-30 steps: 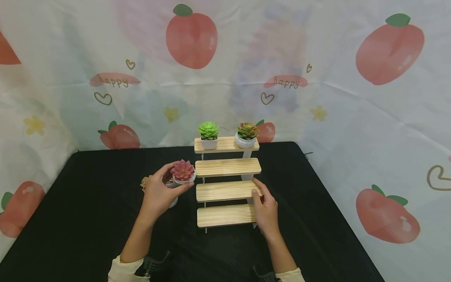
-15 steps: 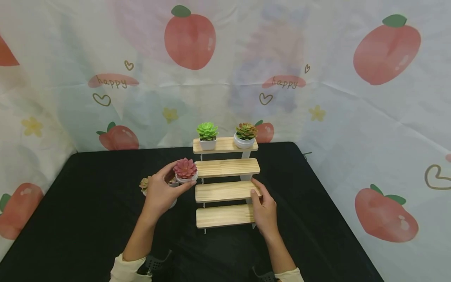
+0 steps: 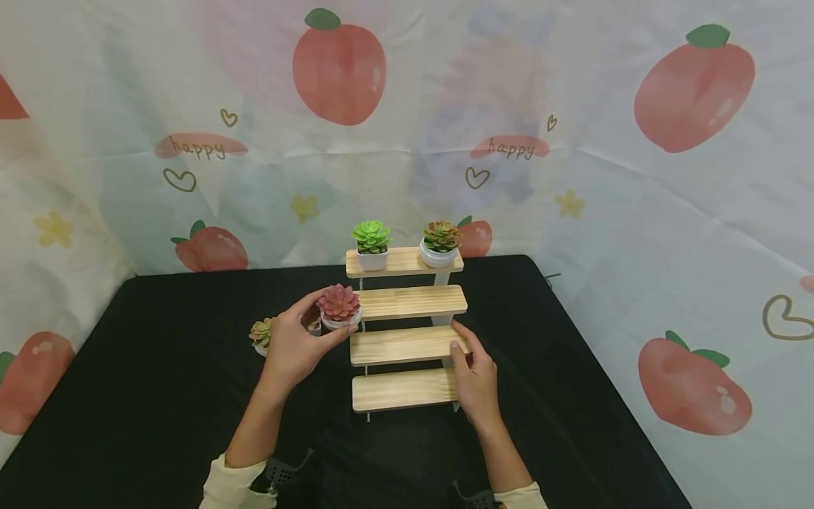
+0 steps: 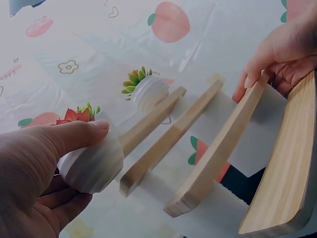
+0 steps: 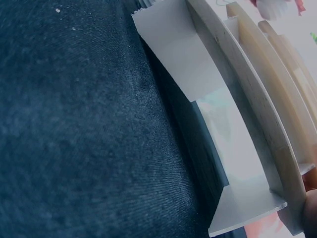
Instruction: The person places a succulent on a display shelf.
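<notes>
My left hand (image 3: 294, 350) pinches the white ribbed pot of a pink succulent (image 3: 339, 302) between thumb and fingers. The pot overlaps the left end of the second step from the top of a wooden tiered plant stand (image 3: 407, 348). In the left wrist view the thumb presses the near side of the pot (image 4: 94, 166), fingers beneath. My right hand (image 3: 478, 382) grips the right end of the stand's third step, thumb on top. Only a fingertip (image 5: 310, 213) of it shows in the right wrist view, beside the stand's white frame (image 5: 233, 139).
On the top step stand a bright green succulent (image 3: 372, 244) in a square white pot and a reddish-green succulent (image 3: 440, 244) in a round one. Another potted succulent (image 3: 261, 334) sits on the black tablecloth (image 3: 178, 396), partly behind my left hand. A fruit-print curtain (image 3: 407, 162) hangs behind.
My left hand has carried the pink succulent slightly right and up, toward the second step. More of the plant behind that hand now shows. The right hand keeps its hold on the stand.
</notes>
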`<state>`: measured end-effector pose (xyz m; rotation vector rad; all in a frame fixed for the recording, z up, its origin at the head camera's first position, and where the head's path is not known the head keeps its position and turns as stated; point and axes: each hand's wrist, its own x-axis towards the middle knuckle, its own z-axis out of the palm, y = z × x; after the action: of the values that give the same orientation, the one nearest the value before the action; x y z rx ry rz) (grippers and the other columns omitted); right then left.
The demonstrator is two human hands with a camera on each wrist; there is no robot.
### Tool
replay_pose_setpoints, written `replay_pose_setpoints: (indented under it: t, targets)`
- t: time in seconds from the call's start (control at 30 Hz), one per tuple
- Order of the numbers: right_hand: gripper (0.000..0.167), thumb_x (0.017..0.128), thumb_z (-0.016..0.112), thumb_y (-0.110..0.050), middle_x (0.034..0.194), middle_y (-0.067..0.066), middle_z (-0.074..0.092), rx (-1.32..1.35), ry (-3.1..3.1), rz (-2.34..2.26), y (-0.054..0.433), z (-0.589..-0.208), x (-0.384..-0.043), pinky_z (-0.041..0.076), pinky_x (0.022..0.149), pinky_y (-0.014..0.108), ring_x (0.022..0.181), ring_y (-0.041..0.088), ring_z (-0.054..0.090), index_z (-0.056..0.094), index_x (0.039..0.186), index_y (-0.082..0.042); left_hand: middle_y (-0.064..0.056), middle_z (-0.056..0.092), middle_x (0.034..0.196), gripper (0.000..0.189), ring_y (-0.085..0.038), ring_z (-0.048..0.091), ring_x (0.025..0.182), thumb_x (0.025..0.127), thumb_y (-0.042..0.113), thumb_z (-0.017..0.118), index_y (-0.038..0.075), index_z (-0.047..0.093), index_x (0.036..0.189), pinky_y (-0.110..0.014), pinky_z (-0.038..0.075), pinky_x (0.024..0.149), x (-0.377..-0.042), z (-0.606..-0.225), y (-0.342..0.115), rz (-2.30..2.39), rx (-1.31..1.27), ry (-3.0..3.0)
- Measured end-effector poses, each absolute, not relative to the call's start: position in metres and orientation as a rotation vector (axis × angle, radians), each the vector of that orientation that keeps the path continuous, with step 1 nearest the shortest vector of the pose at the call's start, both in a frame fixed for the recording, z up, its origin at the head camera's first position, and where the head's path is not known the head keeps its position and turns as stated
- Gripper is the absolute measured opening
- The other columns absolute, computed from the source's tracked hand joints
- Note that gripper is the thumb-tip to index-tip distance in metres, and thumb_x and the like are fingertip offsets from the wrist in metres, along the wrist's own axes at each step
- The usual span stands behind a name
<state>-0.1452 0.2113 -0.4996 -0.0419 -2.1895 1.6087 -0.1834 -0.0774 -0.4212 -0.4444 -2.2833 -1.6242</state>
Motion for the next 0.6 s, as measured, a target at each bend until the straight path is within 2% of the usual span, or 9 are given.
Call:
replay_pose_setpoints:
  t: [0.17,0.4,0.6]
  targets:
    - [0.035,0.107,0.057,-0.010,0.141,0.008,0.061,-0.038,-2.191,1.611,0.211,-0.500,-0.145,0.047,0.089,0.035,0.117,0.024,0.060,0.063,0.142,-0.014,-0.018,0.066,0.130,0.066,-0.031,0.062,0.124,0.079,0.013,0.093,-0.001,0.063,0.137,-0.048,0.048,0.104,-0.185,-0.422,-0.072,-1.643,-0.457,-2.269]
    - [0.036,0.107,0.057,-0.012,0.140,0.005,0.062,-0.031,-2.194,1.606,0.212,-0.501,-0.147,0.048,0.086,0.033,0.111,0.022,0.061,0.064,0.142,-0.017,-0.014,0.064,0.131,0.070,-0.028,0.063,0.121,0.077,0.008,0.094,0.001,0.062,0.138,-0.050,0.049,0.103,-0.187,-0.421,-0.067,-1.623,-0.484,-2.258]
    - [0.035,0.107,0.057,-0.012,0.139,0.006,0.063,-0.038,-2.193,1.599,0.211,-0.502,-0.148,0.048,0.083,0.033,0.108,0.022,0.062,0.064,0.141,-0.018,-0.011,0.063,0.128,0.068,-0.026,0.063,0.119,0.077,0.009,0.094,0.002,0.063,0.137,-0.043,0.051,0.102,-0.190,-0.419,-0.063,-1.635,-0.523,-2.245]
